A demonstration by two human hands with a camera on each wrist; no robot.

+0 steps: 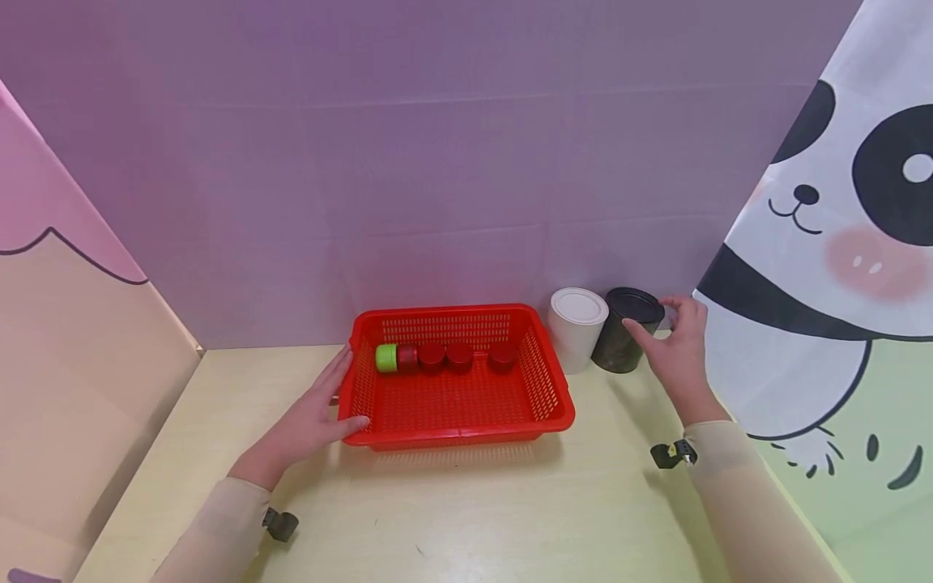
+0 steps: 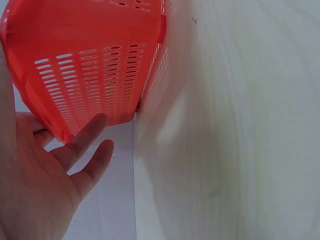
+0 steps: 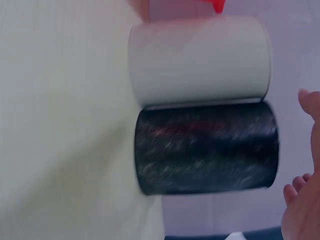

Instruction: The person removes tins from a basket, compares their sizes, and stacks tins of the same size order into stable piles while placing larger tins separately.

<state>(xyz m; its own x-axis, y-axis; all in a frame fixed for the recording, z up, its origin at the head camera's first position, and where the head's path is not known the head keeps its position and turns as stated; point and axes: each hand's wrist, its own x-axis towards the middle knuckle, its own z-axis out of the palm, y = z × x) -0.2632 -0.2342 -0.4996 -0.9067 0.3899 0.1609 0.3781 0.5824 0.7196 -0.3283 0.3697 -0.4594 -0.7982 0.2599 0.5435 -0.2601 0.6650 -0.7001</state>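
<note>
Toward the left of the table, my left hand (image 1: 309,417) rests against the left rim of a red plastic basket (image 1: 459,437), thumb at the near corner. In the left wrist view, its extended fingers (image 2: 92,167) lie outside the slotted wall. Inside the basket are several small red round pieces (image 1: 501,357) and a green one (image 1: 386,358). My right hand (image 1: 678,348) hovers with thumb and fingers spread around the top of a black lidded canister (image 1: 618,348). The right wrist view shows a gap between that hand and the canister (image 3: 207,150).
A white lidded canister (image 1: 576,332) stands upright between the basket and the black canister, touching the black one. Behind them rises a purple backdrop (image 1: 437,162). A panda-printed sheet (image 1: 787,300) borders the right side of the pale wooden table (image 1: 466,518).
</note>
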